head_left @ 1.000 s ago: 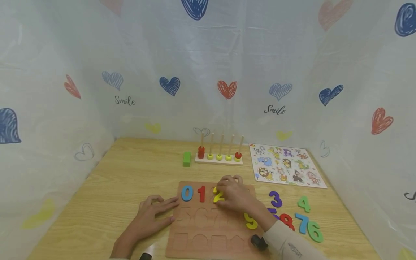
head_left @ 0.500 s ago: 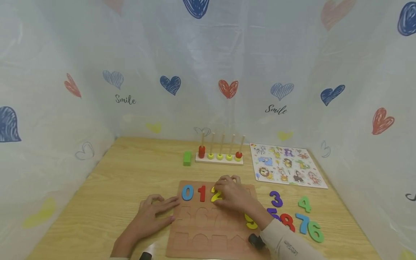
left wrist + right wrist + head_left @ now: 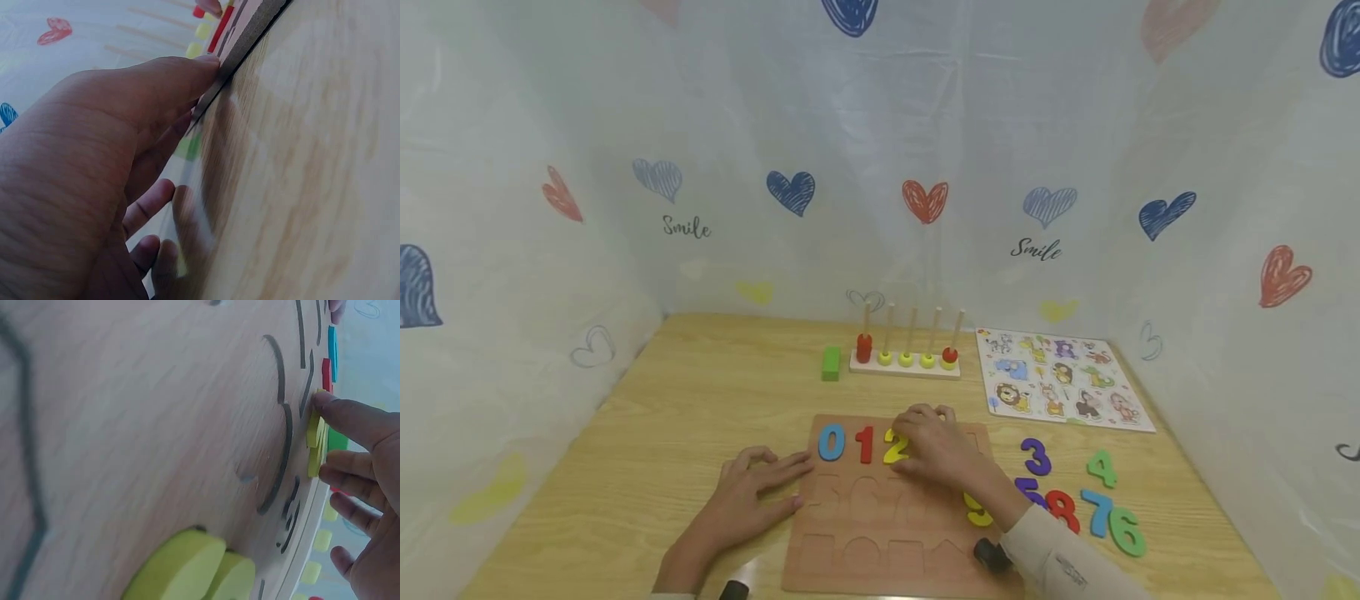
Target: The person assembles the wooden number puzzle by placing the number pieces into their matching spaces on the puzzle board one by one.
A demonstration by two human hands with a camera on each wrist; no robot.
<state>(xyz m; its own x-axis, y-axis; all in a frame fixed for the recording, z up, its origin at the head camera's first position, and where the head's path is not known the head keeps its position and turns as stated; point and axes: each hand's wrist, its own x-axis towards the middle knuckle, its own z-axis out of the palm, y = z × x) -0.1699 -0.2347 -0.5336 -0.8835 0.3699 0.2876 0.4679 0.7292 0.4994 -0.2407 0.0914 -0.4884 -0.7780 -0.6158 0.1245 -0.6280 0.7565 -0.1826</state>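
Observation:
A brown wooden number board (image 3: 863, 529) with carved recesses lies in front of me. At its top row my right hand (image 3: 936, 450) pinches a yellow number 2 (image 3: 895, 451) between thumb and fingers. In the right wrist view, the thumb lies on one side of the yellow 2 (image 3: 314, 432), fingertips on the other. To its left are a blue 0 (image 3: 823, 442) and a red 1 (image 3: 866, 446) in the same row. My left hand (image 3: 748, 496) rests at the board's left edge, fingers extended, thumb touching the side. A yellow 9 (image 3: 978, 514) lies on the board's right part, partly behind my right forearm.
Right of the board lie loose numbers: a purple 3 (image 3: 1039, 460), green 4 (image 3: 1102, 469), purple 5, red 8 (image 3: 1063, 510), blue 7 and green 6. Behind stand a bead-peg counter (image 3: 904, 369) and a green block (image 3: 831, 364). An animal puzzle (image 3: 1051, 387) lies back right.
My right hand has shifted slightly left with the yellow 2, bringing it nearer the red 1. The left hand keeps its place at the board's edge.

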